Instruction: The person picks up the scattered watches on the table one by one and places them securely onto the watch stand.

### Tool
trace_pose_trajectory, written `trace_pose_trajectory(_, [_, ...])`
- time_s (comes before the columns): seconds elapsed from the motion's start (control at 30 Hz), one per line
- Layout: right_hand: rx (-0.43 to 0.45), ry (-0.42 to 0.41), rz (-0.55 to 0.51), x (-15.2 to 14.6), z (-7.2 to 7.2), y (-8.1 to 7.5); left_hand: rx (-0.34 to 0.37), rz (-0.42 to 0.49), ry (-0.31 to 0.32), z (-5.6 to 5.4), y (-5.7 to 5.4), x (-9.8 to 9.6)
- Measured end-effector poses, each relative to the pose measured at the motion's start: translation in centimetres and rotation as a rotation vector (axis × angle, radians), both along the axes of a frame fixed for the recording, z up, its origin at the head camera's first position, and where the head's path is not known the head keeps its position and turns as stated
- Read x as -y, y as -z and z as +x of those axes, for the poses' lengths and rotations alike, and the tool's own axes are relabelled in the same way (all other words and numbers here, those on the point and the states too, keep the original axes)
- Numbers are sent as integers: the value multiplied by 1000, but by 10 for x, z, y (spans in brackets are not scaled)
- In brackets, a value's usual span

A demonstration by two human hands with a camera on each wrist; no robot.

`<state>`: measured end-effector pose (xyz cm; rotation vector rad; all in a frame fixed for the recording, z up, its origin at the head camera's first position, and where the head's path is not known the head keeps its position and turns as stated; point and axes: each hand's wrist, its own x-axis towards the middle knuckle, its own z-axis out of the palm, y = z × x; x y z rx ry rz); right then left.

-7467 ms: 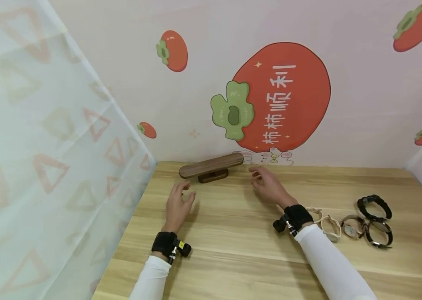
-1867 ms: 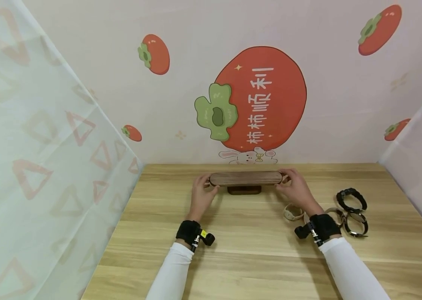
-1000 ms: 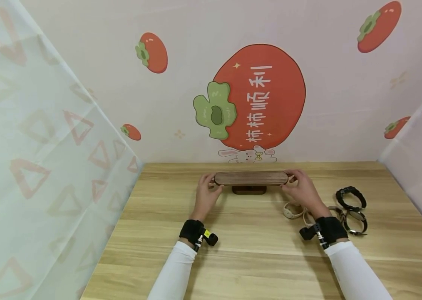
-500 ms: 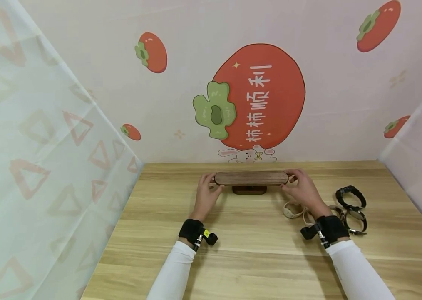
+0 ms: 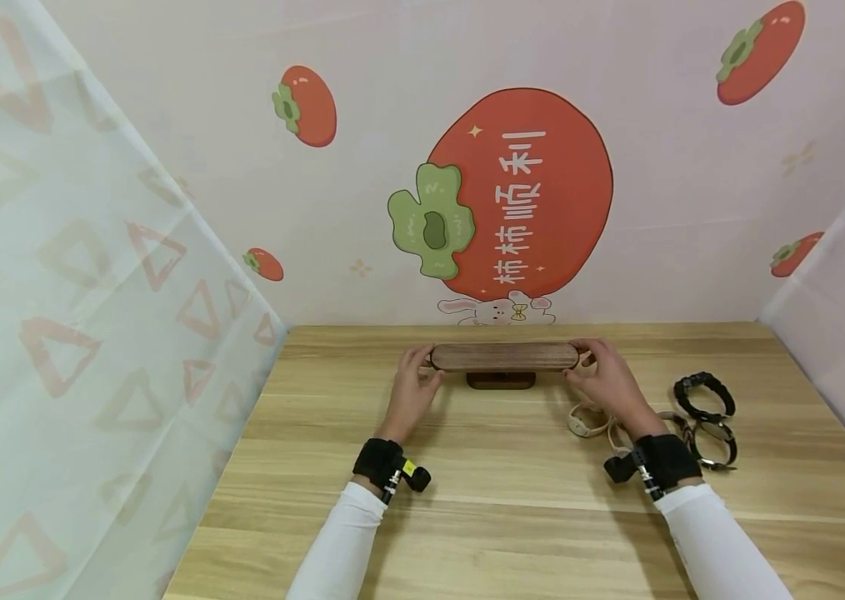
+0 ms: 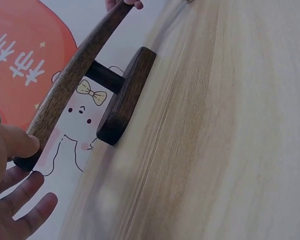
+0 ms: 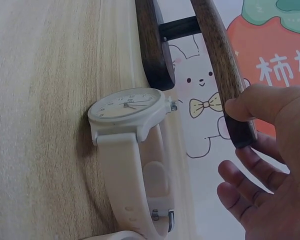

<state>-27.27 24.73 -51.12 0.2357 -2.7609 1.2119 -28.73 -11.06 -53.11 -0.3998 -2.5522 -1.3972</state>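
Observation:
A dark wooden display stand (image 5: 505, 357), a long rounded bar on a short post and a small base (image 6: 127, 100), stands near the back of the table. Its bar runs level and parallel to the back wall. My left hand (image 5: 409, 392) pinches the bar's left end, thumb on the near face and fingers at the tip. At the opposite end, my right hand (image 5: 606, 385) holds the bar (image 7: 222, 60) between thumb and fingers. Close by the right hand, a white wristwatch (image 7: 130, 107) rests on the table with its strap buckled in a loop.
More watches lie to the right: a black one (image 5: 703, 396), a dark-strapped one (image 5: 713, 444) and others partly hidden by the right wrist. The patterned back wall (image 5: 362, 208) rises behind the wooden table (image 5: 497, 500), and side walls close it in.
Earlier the stand stood slanted and further left, with both hands off it. Both hands took hold of the bar's ends; it was squared to the wall and shifted right. Recently almost still.

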Motion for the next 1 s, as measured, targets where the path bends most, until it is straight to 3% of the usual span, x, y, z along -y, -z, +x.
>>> trace_pose_trajectory(0.33, [-13,-30,23,-1,4,-2,5,40,17,5,-2,8])
trace_pose_trajectory(0.73, [-60,-43,89,1,28,-14,15,73,19,18,-6,14])
trace_pose_trajectory(0.87, [-88,-91,126,-1,37,-17,19,65,27,20,-8,15])
trace_pose_trajectory(1.0, [-76,-208,147,-4,46,-16,18,47,27,19,-9,17])
